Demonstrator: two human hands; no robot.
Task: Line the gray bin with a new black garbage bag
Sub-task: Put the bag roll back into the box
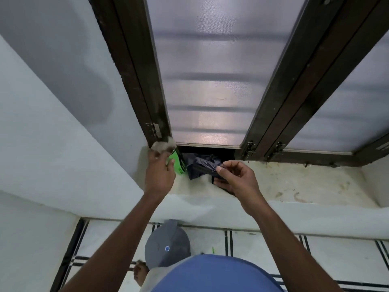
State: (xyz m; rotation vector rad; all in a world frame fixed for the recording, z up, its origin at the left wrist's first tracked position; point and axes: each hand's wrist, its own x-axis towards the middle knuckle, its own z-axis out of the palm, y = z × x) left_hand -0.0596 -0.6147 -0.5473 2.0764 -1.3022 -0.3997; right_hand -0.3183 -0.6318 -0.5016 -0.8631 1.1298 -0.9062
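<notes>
A crumpled black garbage bag [200, 164] lies on the window sill below the frosted pane. My right hand [235, 178] pinches a folded black piece of bag at its right edge, thumb on top. My left hand [160, 171] holds a green packet [177, 164] at the sill's left corner, fingers wrapped around it. The gray bin [167, 243] stands on the floor below the sill, its lid closed, with a small blue mark on top.
A beige rag [163, 145] is wedged at the foot of the dark window frame [145, 102]. The stained sill [294, 182] stretches to the right. White walls close in on the left. A bare foot [140, 270] rests on the striped tile floor.
</notes>
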